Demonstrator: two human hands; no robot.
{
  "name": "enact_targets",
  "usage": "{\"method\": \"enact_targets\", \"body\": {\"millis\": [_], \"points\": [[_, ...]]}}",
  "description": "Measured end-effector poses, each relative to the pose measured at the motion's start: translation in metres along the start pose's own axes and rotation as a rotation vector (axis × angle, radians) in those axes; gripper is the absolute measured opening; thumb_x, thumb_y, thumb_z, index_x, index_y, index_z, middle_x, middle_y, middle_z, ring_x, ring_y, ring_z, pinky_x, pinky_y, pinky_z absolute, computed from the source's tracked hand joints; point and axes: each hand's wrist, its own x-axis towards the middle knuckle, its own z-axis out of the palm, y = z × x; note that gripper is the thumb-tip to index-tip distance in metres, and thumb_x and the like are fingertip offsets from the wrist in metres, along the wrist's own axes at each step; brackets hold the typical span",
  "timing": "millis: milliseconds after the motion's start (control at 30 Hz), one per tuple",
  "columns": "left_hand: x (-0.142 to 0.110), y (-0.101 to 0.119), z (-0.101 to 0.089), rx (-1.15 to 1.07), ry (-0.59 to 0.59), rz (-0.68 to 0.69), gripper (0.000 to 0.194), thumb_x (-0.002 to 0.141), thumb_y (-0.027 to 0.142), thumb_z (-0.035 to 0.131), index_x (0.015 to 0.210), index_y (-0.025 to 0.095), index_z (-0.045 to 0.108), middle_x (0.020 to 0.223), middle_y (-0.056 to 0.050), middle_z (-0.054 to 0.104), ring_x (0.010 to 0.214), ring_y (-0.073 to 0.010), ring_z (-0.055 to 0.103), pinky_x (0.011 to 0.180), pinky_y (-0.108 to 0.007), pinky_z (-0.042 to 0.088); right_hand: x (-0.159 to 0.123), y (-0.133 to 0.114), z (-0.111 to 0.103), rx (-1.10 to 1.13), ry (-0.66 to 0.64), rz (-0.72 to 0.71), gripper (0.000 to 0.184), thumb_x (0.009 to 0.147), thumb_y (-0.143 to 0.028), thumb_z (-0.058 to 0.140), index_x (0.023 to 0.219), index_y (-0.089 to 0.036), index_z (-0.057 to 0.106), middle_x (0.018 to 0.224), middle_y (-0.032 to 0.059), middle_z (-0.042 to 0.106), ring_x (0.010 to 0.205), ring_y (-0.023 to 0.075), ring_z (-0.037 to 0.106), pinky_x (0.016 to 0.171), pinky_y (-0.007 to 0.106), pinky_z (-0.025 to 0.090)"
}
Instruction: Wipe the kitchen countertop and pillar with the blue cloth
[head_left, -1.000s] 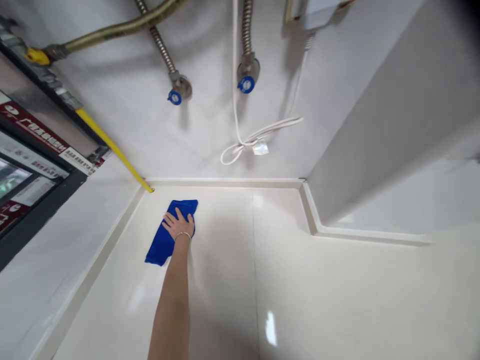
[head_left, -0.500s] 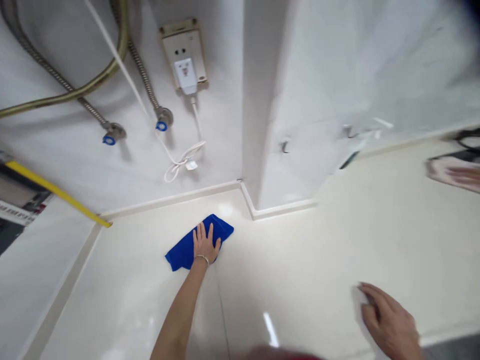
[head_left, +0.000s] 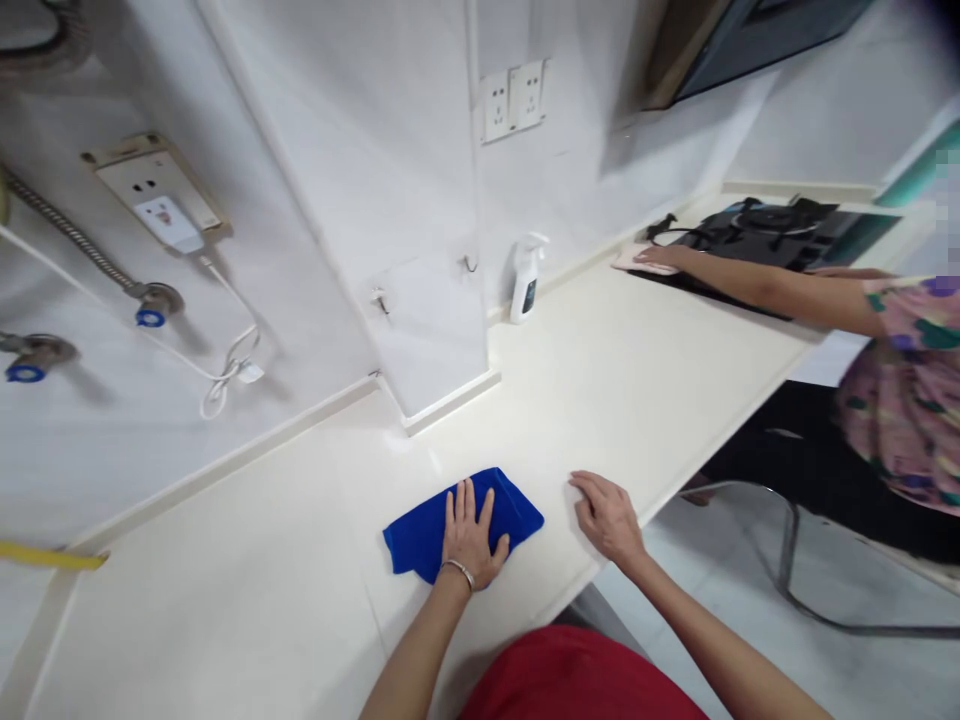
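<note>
My left hand (head_left: 470, 538) lies flat, fingers stretched out, on a folded blue cloth (head_left: 420, 532) pressed to the cream countertop (head_left: 247, 560). A thin bracelet circles that wrist. My right hand (head_left: 607, 515) rests on the bare counter just right of the cloth, near the front edge, fingers loosely spread and holding nothing.
A white spray bottle (head_left: 526, 279) stands by the wall column (head_left: 420, 250). Another person's arm (head_left: 757, 285) holds a pink cloth (head_left: 634, 258) by the black stove (head_left: 757, 235). Wall sockets (head_left: 514, 98), a plugged cord (head_left: 225, 375) and blue-handled valves (head_left: 150, 317) are on the left wall.
My left hand has slid the blue cloth from the back left corner rightward and toward the front edge. My right hand has come to rest on the counter. The view swung right.
</note>
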Motion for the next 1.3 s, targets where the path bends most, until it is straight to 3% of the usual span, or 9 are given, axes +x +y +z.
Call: {"method": "enact_targets", "body": {"millis": [133,333,567,733,867,1033,1300], "points": [[0.002,0.028,0.0,-0.025,-0.05,0.12,0.084,0.088,0.052,0.05,0.156,0.025,0.008,0.166,-0.014,0.001,0.152,-0.0362,0.004,0.121,-0.062,0.021,0.002,0.0,0.0,0.047,0.009,0.025,0.039,0.082,-0.012,0.044,0.115,-0.022,0.062,0.123,0.007,0.065,0.115,0.024,0.058,0.099,0.044,0.042],[-0.013,0.035,-0.002,-0.025,-0.066,0.214,0.08,0.09,0.048,0.05,0.155,0.026,0.01,0.165,-0.012,0.0,0.152,-0.0338,0.008,0.121,-0.059,0.023,0.002,0.003,0.002,0.047,0.015,0.026,0.041,0.08,-0.011,0.044,0.115,-0.022,0.064,0.123,0.0071,0.066,0.116,0.0229,0.058,0.1,0.043,0.043],[-0.056,0.016,-0.011,0.013,-0.066,0.269,0.073,0.09,0.04,0.052,0.154,0.031,0.017,0.165,-0.01,0.011,0.151,-0.0296,0.018,0.119,-0.053,0.031,0.001,0.004,0.0,0.042,0.013,0.019,0.043,0.079,-0.01,0.044,0.116,-0.022,0.064,0.124,0.0071,0.065,0.117,0.0224,0.057,0.101,0.043,0.044],[-0.08,-0.009,-0.022,0.05,-0.046,0.2,0.067,0.092,0.038,0.05,0.153,0.033,0.022,0.164,-0.01,0.02,0.149,-0.0283,0.025,0.118,-0.052,0.035,-0.001,0.004,0.0,0.04,0.007,0.021,0.044,0.08,-0.01,0.044,0.117,-0.023,0.064,0.126,0.0065,0.065,0.118,0.023,0.057,0.102,0.044,0.044],[-0.086,-0.015,-0.025,0.058,-0.03,0.134,0.065,0.092,0.039,0.048,0.152,0.034,0.023,0.163,-0.01,0.022,0.149,-0.028,0.025,0.117,-0.052,0.035,-0.001,0.003,0.001,0.038,0.01,0.024,0.043,0.08,-0.01,0.044,0.116,-0.023,0.063,0.125,0.0066,0.065,0.117,0.0237,0.057,0.101,0.045,0.044],[-0.076,-0.011,-0.02,0.048,0.002,0.055,0.065,0.093,0.041,0.047,0.153,0.034,0.023,0.164,-0.008,0.021,0.15,-0.0271,0.021,0.118,-0.052,0.034,-0.002,0.001,0.001,0.044,0.013,0.028,0.039,0.082,-0.011,0.045,0.116,-0.022,0.062,0.126,0.007,0.065,0.117,0.0243,0.057,0.101,0.045,0.042],[-0.017,-0.037,-0.018,0.058,0.065,-0.245,0.058,0.095,0.045,0.042,0.15,0.03,0.033,0.163,-0.011,0.023,0.15,-0.028,0.021,0.122,-0.053,0.025,0.0,0.0,0.0,0.037,0.019,0.021,0.04,0.081,-0.01,0.044,0.115,-0.022,0.062,0.124,0.0068,0.065,0.116,0.0237,0.057,0.1,0.043,0.043]]}}
